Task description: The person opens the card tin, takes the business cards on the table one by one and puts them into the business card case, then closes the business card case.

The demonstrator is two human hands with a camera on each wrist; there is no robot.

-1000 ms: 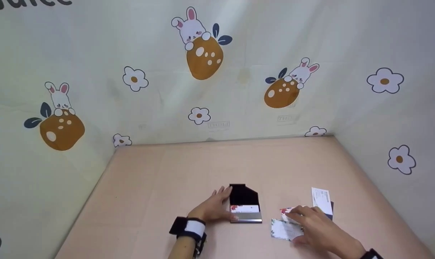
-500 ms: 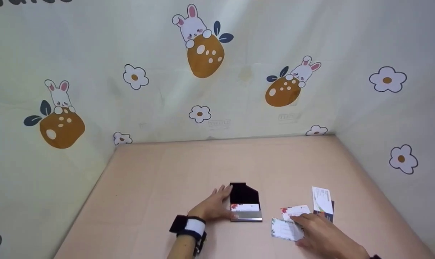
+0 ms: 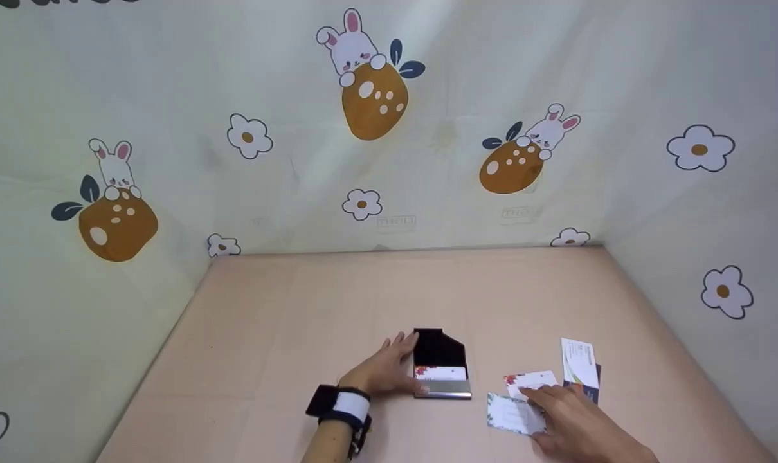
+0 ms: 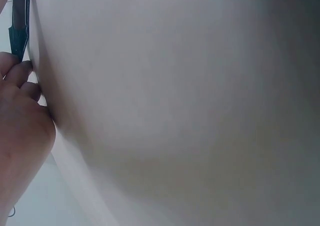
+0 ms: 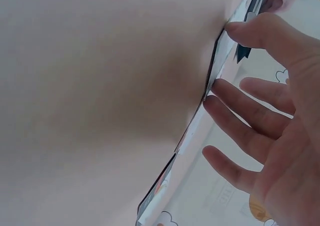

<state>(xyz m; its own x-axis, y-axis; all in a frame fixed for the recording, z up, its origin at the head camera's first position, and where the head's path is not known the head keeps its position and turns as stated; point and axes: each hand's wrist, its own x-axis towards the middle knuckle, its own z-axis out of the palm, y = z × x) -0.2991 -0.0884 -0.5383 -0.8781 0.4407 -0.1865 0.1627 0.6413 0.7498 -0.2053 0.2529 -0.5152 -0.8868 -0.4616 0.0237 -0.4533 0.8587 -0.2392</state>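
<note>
We've got the card case lying flipped open on the table, black inside, with a red-flowered card tucked behind its silver lip. Our left hand holds the case by its left side, thumb on the lip, index finger up at the corner. Our right hand is pretty open, fingers spread, thumb and fingertips touching the leafy-bordered card just right of the case. A loose red-flowered card sits right behind that one, and the hand blocks the right end of the leafy one and part of the flowered one. Farther right, a white card lies over a dark card. Behind it all there's a bunny-print backdrop.

The right wrist cam gives us the underside the head cam misses: fingers well apart, fingertips at the card edges, palm off the table. The left wrist cam is mostly tabletop, with the case edge-on at our bent fingers.
</note>
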